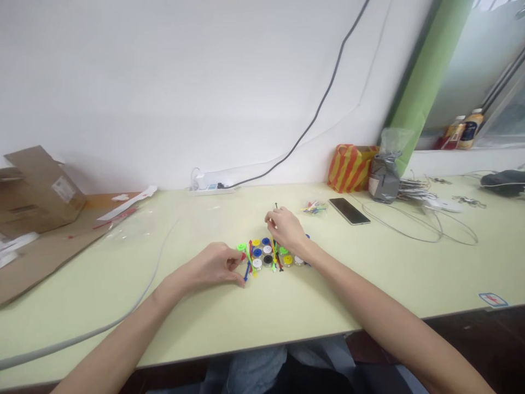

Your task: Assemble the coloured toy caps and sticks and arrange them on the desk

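On the table lies a close cluster of small round spinners with coloured caps, among them a black-capped spinner and a yellow-capped spinner. Thin coloured plastic arrows lie across them, including a blue arrow at the left end. My left hand rests at that end, thumb and fingers apart, its thumb by the blue arrow and its fingertips beside a red-capped spinner. Above the cluster, my right hand is pinched on a small dark arrow, whose tip sticks up past the fingers. Part of the cluster is hidden behind my right hand.
Behind the cluster sits a clear bag of coloured arrows, with a phone to its right. A power strip lies along the wall. Cardboard covers the left side; a grey cable crosses there. A striped bag stands back right.
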Demonstrator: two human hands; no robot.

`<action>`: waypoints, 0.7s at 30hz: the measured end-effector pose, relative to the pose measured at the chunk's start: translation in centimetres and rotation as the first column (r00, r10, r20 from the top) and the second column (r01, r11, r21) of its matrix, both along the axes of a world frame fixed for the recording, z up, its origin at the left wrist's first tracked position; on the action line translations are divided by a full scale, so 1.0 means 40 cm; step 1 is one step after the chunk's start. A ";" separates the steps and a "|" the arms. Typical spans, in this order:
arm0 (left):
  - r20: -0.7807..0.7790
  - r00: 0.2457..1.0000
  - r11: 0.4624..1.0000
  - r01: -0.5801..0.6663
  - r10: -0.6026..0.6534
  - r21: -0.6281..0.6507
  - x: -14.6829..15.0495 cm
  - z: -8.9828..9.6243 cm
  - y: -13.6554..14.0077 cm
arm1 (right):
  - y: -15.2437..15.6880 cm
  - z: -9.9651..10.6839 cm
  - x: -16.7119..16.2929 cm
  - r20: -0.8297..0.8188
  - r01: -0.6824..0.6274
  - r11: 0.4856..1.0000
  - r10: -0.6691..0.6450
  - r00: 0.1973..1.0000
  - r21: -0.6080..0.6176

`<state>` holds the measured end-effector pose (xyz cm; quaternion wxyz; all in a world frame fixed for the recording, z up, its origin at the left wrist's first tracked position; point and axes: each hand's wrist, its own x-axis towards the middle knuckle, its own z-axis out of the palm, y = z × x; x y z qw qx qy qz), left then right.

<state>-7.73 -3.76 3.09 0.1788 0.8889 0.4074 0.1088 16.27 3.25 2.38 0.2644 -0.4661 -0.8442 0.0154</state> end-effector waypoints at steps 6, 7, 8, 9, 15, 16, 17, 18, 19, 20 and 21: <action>0.004 1.000 0.999 0.017 -0.017 0.043 0.013 -0.003 -0.006 | -0.003 0.002 0.000 0.012 -0.010 1.000 0.010 1.000 0.008; 0.008 1.000 0.999 0.018 -0.018 0.045 0.013 -0.003 -0.007 | -0.004 0.002 -0.001 0.012 -0.011 1.000 0.011 1.000 0.010; 0.009 1.000 0.999 0.018 -0.018 0.047 0.013 -0.003 -0.006 | -0.003 0.002 -0.002 0.011 -0.012 1.000 0.012 1.000 0.013; 0.010 1.000 0.999 0.018 -0.019 0.050 0.012 -0.003 -0.006 | -0.002 0.002 -0.002 0.010 -0.013 1.000 0.013 1.000 0.014; 0.008 1.000 0.999 0.002 -0.002 0.047 0.008 -0.002 0.000 | 0.030 0.001 0.034 -0.026 0.088 0.995 -0.087 0.996 0.050; 0.014 1.000 0.999 -0.005 0.004 0.040 0.009 0.000 -0.002 | 0.039 0.001 0.045 -0.020 0.118 0.992 -0.118 0.993 0.050; 0.023 1.000 1.000 -0.010 0.009 0.030 0.011 0.003 -0.004 | 0.049 0.000 0.057 0.001 0.148 0.988 -0.148 0.989 0.040; 0.034 0.999 1.000 -0.014 0.014 0.014 0.013 0.007 -0.006 | 0.059 -0.001 0.067 0.036 0.172 0.985 -0.173 0.984 0.019; 0.044 0.999 1.000 -0.017 0.017 0.000 0.015 0.010 -0.009 | 0.069 -0.003 0.076 0.080 0.188 0.982 -0.187 0.979 -0.007; 0.053 0.998 1.000 -0.021 0.021 -0.007 0.017 0.015 -0.012 | 0.079 -0.005 0.082 0.125 0.196 0.980 -0.190 0.974 -0.035; 0.059 0.998 1.000 -0.027 0.027 -0.002 0.018 0.019 -0.015 | 0.088 -0.008 0.085 0.164 0.195 0.979 -0.183 0.969 -0.059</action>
